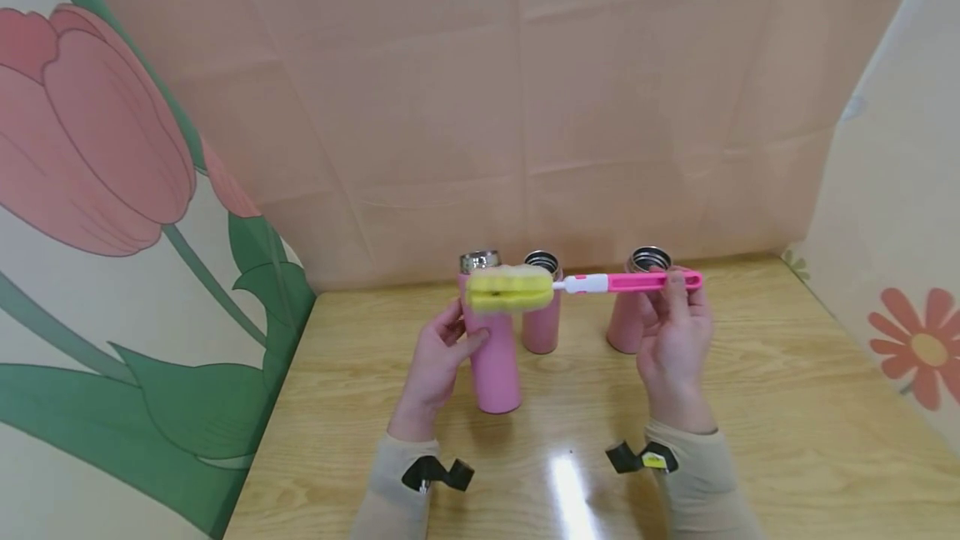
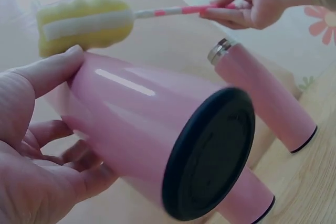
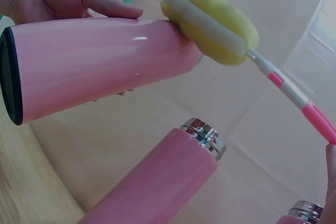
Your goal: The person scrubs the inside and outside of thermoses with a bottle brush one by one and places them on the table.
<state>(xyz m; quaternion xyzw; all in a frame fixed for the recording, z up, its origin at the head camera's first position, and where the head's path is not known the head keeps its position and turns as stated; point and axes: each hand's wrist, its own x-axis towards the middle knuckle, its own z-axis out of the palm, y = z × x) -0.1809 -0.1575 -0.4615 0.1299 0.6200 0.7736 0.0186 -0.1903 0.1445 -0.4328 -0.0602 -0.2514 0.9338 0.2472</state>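
My left hand (image 1: 437, 357) grips a pink thermos bottle (image 1: 497, 373) around its side, thumb across the front. The bottle is lifted off the table, its black base (image 2: 210, 156) showing in the left wrist view and its steel mouth uncapped. My right hand (image 1: 678, 348) pinches the pink end of a bottle brush (image 1: 637, 282) between thumb and fingers. The brush lies level, its yellow and white sponge head (image 1: 510, 288) overlapping the upper part of the held bottle in the head view. In the right wrist view the sponge is beside the bottle's mouth end, outside it.
Two more pink bottles stand on the wooden table (image 1: 337, 407): a middle one (image 1: 542, 327) behind the held bottle, and a right one (image 1: 624, 323) behind my right hand. Both have open steel mouths. A beige cloth (image 1: 420, 107) hangs behind; flower-printed panels flank the table.
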